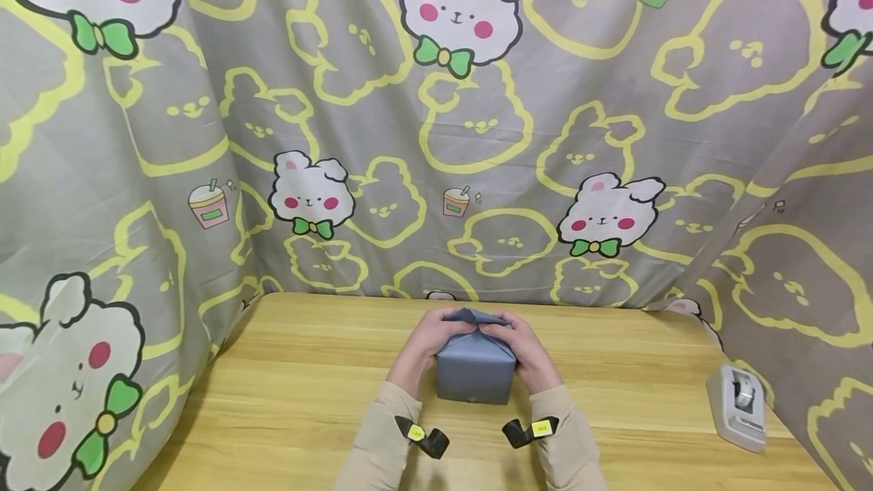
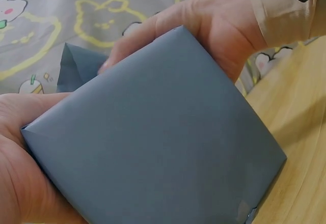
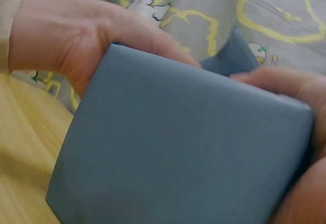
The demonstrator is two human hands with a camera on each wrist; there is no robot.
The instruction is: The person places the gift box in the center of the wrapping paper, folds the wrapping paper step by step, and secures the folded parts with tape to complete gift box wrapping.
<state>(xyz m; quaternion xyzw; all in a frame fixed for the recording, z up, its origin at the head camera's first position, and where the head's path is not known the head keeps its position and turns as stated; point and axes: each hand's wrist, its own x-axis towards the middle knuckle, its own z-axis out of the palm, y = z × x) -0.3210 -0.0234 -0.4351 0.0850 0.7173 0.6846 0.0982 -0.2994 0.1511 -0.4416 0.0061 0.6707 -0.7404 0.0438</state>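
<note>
A box wrapped in blue-grey paper [image 1: 475, 377] stands on the table between both hands. My left hand [image 1: 430, 339] holds its left side, with the thumb over the top. On the other side my right hand [image 1: 525, 347] grips the box, its thumb also lying on the top paper. Behind the thumbs a loose paper flap [image 3: 237, 56] sticks up in a point. Smooth paper covers the near face [image 2: 163, 117] in the left wrist view, with a small piece of clear tape near its lower corner. The fingers behind the box are mostly hidden.
A grey-white tape dispenser [image 1: 740, 408] sits at the right of the wooden table [image 1: 307, 385]. A grey patterned curtain [image 1: 382, 135] hangs behind the table and along both sides. Black straps with small cameras [image 1: 433, 442] are on both sleeves.
</note>
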